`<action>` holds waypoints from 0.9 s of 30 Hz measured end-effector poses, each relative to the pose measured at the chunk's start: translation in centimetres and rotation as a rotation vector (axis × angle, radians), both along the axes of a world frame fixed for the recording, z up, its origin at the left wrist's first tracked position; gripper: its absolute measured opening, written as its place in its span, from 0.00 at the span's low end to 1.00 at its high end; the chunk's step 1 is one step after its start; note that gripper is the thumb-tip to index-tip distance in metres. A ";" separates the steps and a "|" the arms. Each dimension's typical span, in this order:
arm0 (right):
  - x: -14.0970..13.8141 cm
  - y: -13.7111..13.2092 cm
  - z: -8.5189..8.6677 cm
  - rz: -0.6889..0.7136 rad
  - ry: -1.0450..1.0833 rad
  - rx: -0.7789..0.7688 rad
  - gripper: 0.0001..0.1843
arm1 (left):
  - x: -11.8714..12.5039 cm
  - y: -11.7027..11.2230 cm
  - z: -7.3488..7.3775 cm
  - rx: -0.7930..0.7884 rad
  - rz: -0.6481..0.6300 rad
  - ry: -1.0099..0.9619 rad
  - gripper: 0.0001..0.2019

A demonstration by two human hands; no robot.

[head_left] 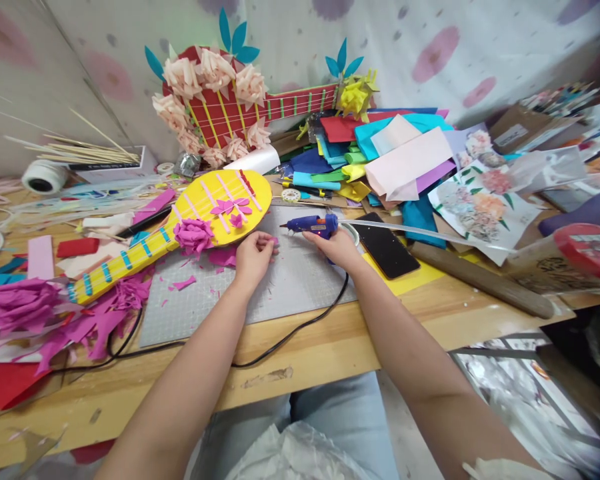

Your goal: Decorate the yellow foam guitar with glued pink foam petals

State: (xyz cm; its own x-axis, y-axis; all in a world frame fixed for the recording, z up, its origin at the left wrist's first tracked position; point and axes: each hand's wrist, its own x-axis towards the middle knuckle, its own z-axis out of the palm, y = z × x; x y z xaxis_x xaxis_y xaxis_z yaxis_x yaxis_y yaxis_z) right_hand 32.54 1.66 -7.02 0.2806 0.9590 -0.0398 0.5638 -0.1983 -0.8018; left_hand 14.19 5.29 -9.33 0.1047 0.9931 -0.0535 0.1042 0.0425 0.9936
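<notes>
My right hand (336,245) is wrapped round a blue hot glue gun (307,225), its nozzle pointing left and a long clear glue stick (405,228) running out of its back. Pinched between the fingertips of my left hand (255,257) is a small piece of magenta paper (275,241), mostly hidden by the fingers. Just beyond that hand lies a yellow paper lute-like instrument (190,207), decorated with a magenta paper rose (194,237), magenta petals (231,207) and pink strips. Both hands are over a grey cutting mat (300,293) strewn with magenta scraps.
A red paper guitar (220,113) with pale roses leans at the back wall. Coloured paper (405,160) is piled at the back right. A black phone (387,245) and a wooden rod (480,280) lie right. A black cord (290,337) crosses the front. Magenta scraps (100,327) lie left.
</notes>
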 end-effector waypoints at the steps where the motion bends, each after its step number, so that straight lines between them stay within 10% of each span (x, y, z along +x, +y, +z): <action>1: -0.1 0.2 -0.4 -0.054 0.038 0.001 0.26 | 0.0 0.0 0.0 0.000 -0.006 -0.005 0.06; 8: -0.7 1.2 -2.0 -0.160 0.285 0.031 0.23 | 0.0 -0.2 -0.1 0.011 -0.032 -0.026 0.10; 14: -1.5 1.8 -1.0 -0.165 -0.008 0.129 0.24 | 0.3 -1.6 0.9 0.190 0.026 0.007 0.11; 27: -1.6 2.1 -1.3 -0.046 -0.350 0.141 0.22 | -6.9 0.7 8.5 0.389 0.435 0.060 0.15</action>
